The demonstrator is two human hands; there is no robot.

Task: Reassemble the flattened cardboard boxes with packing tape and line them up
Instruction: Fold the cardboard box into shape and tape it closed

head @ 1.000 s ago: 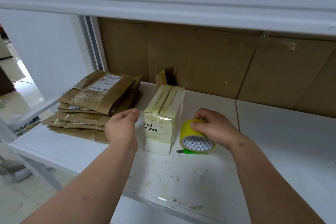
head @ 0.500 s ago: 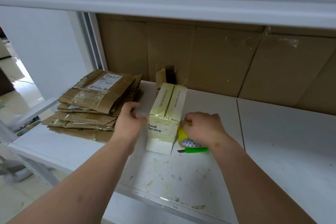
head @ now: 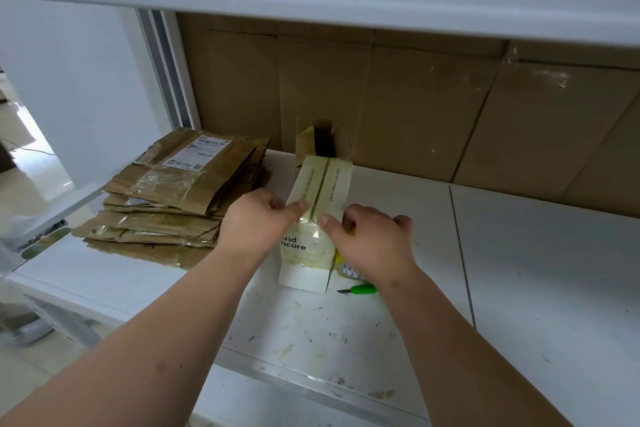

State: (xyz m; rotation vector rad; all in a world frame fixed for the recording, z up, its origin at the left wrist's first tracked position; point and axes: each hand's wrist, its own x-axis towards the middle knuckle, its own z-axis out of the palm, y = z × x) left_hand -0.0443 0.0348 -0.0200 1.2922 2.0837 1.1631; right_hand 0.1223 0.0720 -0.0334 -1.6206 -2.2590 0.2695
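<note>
Pressing tape along the top seam of the upright box [head: 320,215] on the table [head: 540,288], my left hand [head: 258,224] and right hand [head: 372,243] fingers down flat; light, thin-walled, best steadied by its sides.

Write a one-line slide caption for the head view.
Both hands press tape onto the pale box, beside flattened boxes.

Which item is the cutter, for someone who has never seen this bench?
Start at the white bench, then the pale box standing under both hands. Just right of its near corner lies the cutter: the only bright green thing, slim, flat on the surface.
</note>
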